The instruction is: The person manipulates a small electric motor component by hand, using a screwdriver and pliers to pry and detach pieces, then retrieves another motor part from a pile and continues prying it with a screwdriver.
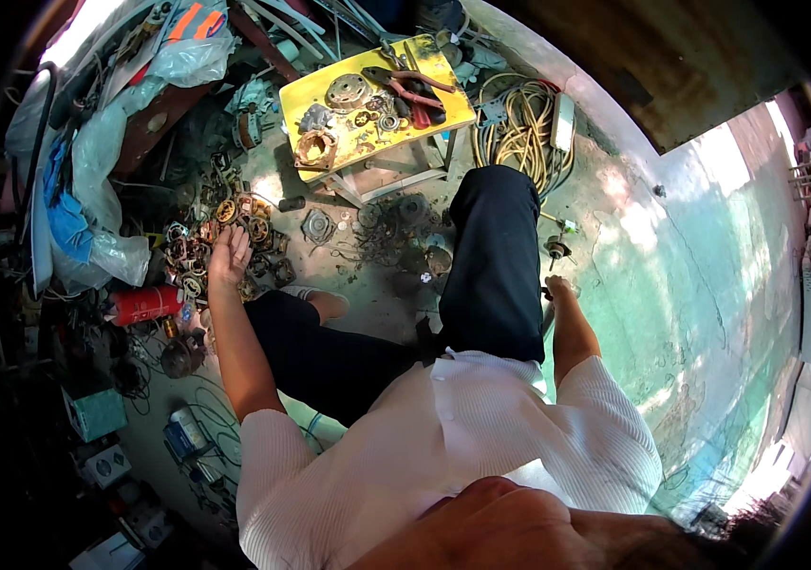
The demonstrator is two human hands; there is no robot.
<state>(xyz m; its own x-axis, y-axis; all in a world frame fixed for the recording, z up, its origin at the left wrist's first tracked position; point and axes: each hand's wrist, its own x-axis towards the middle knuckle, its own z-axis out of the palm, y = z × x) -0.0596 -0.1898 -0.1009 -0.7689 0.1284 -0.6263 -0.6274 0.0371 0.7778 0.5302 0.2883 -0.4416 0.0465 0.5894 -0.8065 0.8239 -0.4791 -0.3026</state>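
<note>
Outdoors, the left hand (228,255) spreads open over a heap of copper-wound motor coils (235,228) on the floor; likely heavy, rigid, best gripped by rims. Right hand (557,288) clasps a small tool.

Your left hand (230,255) is spread, palm up, over a heap of round motor parts (235,237) on the floor: rusty rings and copper-wound stators, lying flat and crowded together. Your right hand (557,288) is closed around a small motor shaft piece (556,251) standing upright beside your knee.
</note>
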